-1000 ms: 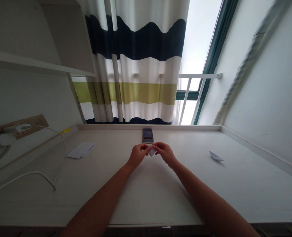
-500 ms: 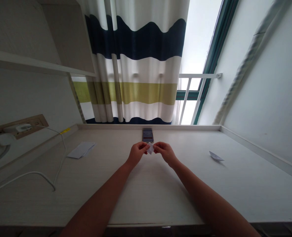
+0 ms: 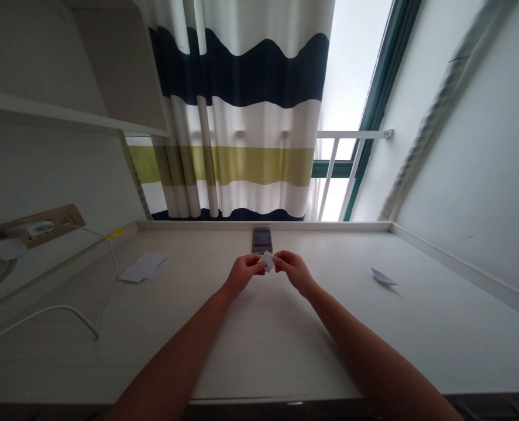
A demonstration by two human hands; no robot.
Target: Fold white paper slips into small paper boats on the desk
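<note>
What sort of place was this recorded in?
Probably a bedroom or dorm room: a white built-in desk, a wall shelf, and a striped curtain at the window.

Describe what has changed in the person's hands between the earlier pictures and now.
The small folded white paper has risen, now showing above the fingertips, still pinched between the left hand and right hand; neither let go. The phone and loose paper sheets stayed put.

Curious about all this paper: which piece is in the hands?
The small folded piece between left hand and right hand; the other folded piece and sheets lie on the desk.
</note>
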